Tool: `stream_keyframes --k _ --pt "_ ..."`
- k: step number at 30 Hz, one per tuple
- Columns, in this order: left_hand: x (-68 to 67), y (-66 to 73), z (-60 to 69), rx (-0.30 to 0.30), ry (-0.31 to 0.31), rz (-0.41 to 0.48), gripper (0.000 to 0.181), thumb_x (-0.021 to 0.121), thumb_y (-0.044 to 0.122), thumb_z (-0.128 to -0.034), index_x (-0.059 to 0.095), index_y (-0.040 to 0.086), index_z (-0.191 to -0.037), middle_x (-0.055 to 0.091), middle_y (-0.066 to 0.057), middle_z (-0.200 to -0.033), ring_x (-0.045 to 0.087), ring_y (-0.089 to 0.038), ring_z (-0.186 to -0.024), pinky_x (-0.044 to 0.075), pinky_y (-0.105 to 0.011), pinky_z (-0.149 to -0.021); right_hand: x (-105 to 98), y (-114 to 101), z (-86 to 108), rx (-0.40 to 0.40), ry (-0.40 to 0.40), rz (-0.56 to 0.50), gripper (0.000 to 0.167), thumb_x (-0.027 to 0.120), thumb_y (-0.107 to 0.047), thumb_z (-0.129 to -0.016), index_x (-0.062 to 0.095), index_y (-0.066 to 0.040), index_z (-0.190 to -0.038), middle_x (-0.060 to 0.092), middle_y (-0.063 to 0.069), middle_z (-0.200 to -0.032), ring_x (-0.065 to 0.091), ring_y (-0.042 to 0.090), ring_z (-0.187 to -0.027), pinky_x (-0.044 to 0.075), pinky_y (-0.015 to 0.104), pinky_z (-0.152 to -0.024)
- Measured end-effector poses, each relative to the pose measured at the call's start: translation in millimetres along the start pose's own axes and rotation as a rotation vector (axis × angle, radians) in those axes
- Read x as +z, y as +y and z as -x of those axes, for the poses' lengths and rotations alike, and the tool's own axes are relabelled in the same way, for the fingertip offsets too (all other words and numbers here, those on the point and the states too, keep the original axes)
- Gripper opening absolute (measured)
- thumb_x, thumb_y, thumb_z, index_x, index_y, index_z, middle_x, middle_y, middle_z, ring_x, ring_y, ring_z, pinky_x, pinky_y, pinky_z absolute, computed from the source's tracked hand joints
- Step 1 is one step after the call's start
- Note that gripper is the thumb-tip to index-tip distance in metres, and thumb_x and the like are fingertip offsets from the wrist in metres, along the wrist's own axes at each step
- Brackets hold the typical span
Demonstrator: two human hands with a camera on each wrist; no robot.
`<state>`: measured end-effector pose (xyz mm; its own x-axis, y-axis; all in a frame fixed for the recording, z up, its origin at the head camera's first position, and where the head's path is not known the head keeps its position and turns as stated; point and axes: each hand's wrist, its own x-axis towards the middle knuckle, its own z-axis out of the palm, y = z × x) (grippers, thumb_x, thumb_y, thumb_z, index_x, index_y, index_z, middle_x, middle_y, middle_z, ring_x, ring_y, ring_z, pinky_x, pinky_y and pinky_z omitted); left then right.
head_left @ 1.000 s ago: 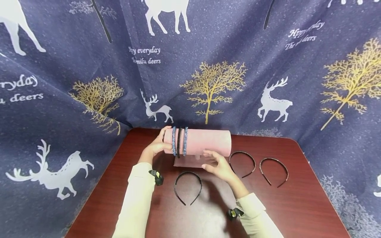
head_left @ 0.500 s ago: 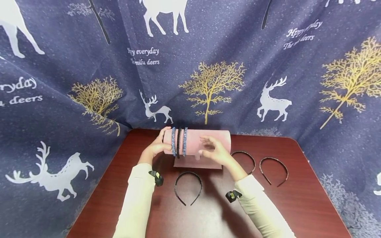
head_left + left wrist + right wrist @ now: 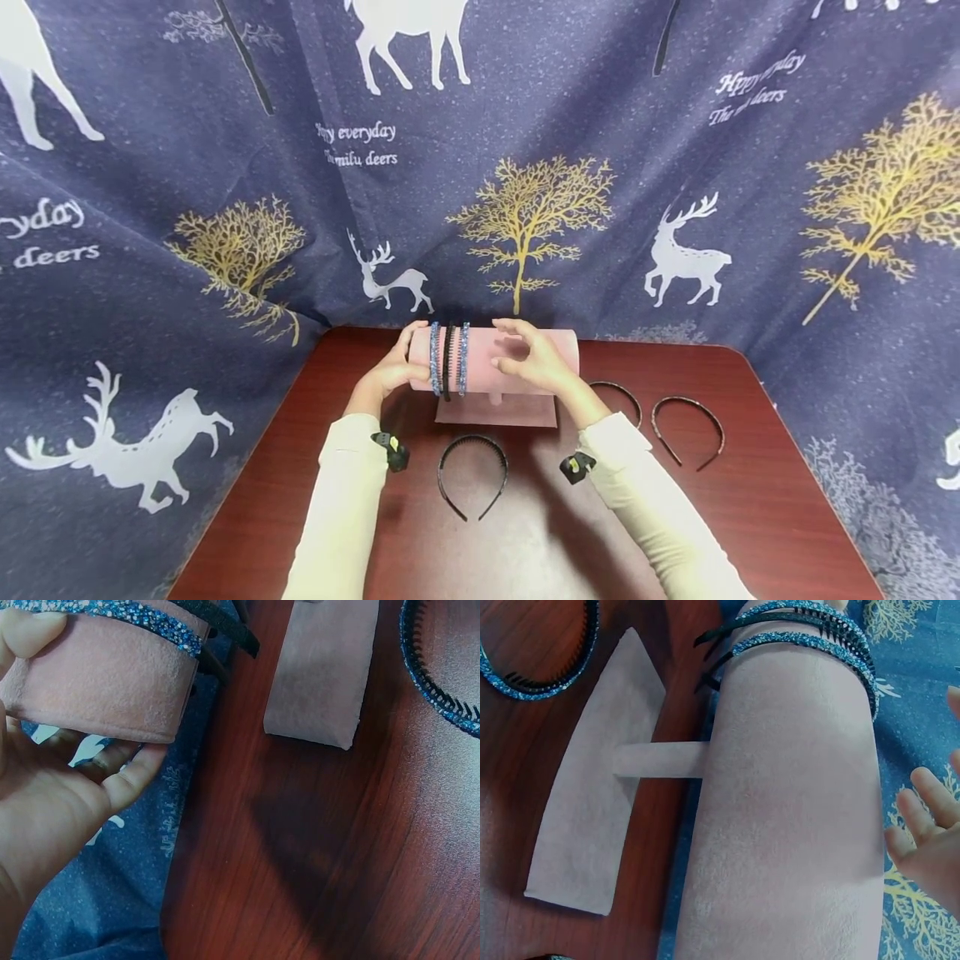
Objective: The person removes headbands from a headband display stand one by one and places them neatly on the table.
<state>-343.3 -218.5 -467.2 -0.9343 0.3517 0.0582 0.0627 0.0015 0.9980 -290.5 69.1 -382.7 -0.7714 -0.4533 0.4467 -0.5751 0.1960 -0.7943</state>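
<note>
Pink roll (image 3: 480, 367) sits crosswise near the far edge of a reddish-brown table (image 3: 750, 500) in the head view, raised above a flat pink base (image 3: 517, 412). The left hand (image 3: 388, 372) grips its left end. Close to that hand, three headbands sit around the roll side by side: a blue glittery band (image 3: 434, 358), a black band (image 3: 448, 362) and a second blue glittery band (image 3: 463, 358). The right hand (image 3: 542, 362) is at the roll's right half, thumb and fingers spread apart. A dark toothed headband (image 3: 472, 438) lies in front of the base, its ends toward the person. To the right lie a slim headband (image 3: 686, 398) and a partly hidden headband (image 3: 618, 386), the latter behind the right forearm. Deer and trees are printed on the blue cloth (image 3: 420, 208) behind.

The left wrist view shows the thumb (image 3: 36, 634) pressed on the roll beside glitter, the fingers (image 3: 135, 776) at its end rim.

In the right wrist view, a short post (image 3: 664, 760) joins roll and base; the right fingers are loosely bent just beside the roll, and whether they touch it I cannot tell.
</note>
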Motion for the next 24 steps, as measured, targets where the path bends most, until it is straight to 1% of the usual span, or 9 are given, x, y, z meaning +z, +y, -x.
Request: stream_keyframes --k 3,5,7,10,12,15,18,21,24 --pt "-4.7 -5.1 -2.6 0.033 -0.001 -0.038 0.101 0.063 -0.015 -0.0586 0.022 0.026 -0.141 0.044 -0.013 -0.115 0.051 -0.024 -0.092 0.046 -0.034 -0.077 0.1 5.8 -5.2 -0.012 0.0 -0.029 0.055 0.07 0.007 -0.076 0.048 0.01 -0.125 0.05 0.028 -0.123 0.05 0.048 -0.108 0.036 0.057 -0.09" --pt "-6.6 -7.2 -3.3 0.055 -0.006 -0.052 0.1 0.066 -0.011 -0.0574 0.024 0.027 -0.14 0.043 -0.013 -0.117 0.05 -0.024 -0.093 0.044 -0.034 -0.078 0.3 17.9 -8.2 -0.019 0.003 -0.034 0.054 0.07 0.005 -0.076 0.049 0.008 -0.126 0.051 0.025 -0.123 0.051 0.045 -0.107 0.039 0.055 -0.088" --pt "-7.0 -8.2 -3.3 0.056 -0.022 -0.054 0.101 0.068 -0.009 -0.0578 0.024 0.029 -0.14 0.043 -0.013 -0.117 0.05 -0.024 -0.094 0.044 -0.035 -0.079 1.5 29.2 -10.4 0.002 0.008 -0.036 0.054 0.07 0.004 -0.077 0.049 0.005 -0.127 0.052 0.022 -0.124 0.053 0.042 -0.108 0.041 0.051 -0.088" --pt "-5.7 -7.3 -2.1 0.035 -0.028 -0.047 0.101 0.069 -0.009 -0.0589 0.024 0.029 -0.14 0.041 -0.012 -0.12 0.049 -0.025 -0.096 0.044 -0.036 -0.08 3.4 44.6 -13.7 0.045 0.006 -0.019 0.056 0.07 0.001 -0.077 0.049 0.0 -0.129 0.052 0.017 -0.125 0.054 0.034 -0.109 0.045 0.044 -0.086" --pt "-3.4 -5.2 -0.6 0.006 -0.02 -0.042 0.101 0.067 -0.012 -0.0593 0.023 0.03 -0.14 0.041 -0.012 -0.121 0.049 -0.025 -0.097 0.044 -0.037 -0.08 5.4 48.7 -16.6 0.069 0.0 -0.004 0.057 0.071 0.001 -0.077 0.049 -0.001 -0.13 0.052 0.016 -0.125 0.053 0.032 -0.111 0.045 0.043 -0.087" --pt "-0.6 1.8 0.9 -0.017 0.006 -0.023 0.102 0.065 -0.017 -0.0594 0.023 0.027 -0.141 0.041 -0.014 -0.121 0.049 -0.026 -0.096 0.045 -0.037 -0.08 7.3 52.2 -24.3 0.067 -0.012 0.064 0.059 0.072 -0.001 -0.076 0.05 -0.003 -0.13 0.053 0.014 -0.125 0.052 0.03 -0.113 0.043 0.041 -0.089" --pt "2.7 11.5 3.4 -0.036 0.009 0.001 0.101 0.063 -0.019 -0.0597 0.022 0.024 -0.141 0.041 -0.015 -0.119 0.048 -0.027 -0.095 0.045 -0.037 -0.079 10.0 53.0 -32.6 0.084 -0.024 0.131 0.059 0.073 -0.004 -0.075 0.051 -0.004 -0.13 0.054 0.012 -0.124 0.05 0.029 -0.115 0.039 0.04 -0.093" --pt "6.0 19.0 6.5 -0.053 -0.003 0.005 0.101 0.063 -0.019 -0.0599 0.02 0.022 -0.142 0.04 -0.015 -0.118 0.048 -0.027 -0.095 0.044 -0.038 -0.079 13.4 52.5 -38.7 0.118 -0.052 0.158 0.06 0.073 -0.007 -0.075 0.05 -0.005 -0.131 0.054 0.012 -0.125 0.049 0.028 -0.116 0.038 0.04 -0.094" --pt "8.3 22.3 9.3 -0.067 -0.005 -0.013 0.102 0.064 -0.018 -0.0593 0.02 0.022 -0.142 0.041 -0.014 -0.118 0.048 -0.025 -0.094 0.043 -0.037 -0.08 17.2 52.5 -43.0 0.14 -0.096 0.171 0.061 0.073 -0.008 -0.076 0.049 -0.005 -0.132 0.053 0.014 -0.127 0.049 0.027 -0.116 0.039 0.039 -0.093"
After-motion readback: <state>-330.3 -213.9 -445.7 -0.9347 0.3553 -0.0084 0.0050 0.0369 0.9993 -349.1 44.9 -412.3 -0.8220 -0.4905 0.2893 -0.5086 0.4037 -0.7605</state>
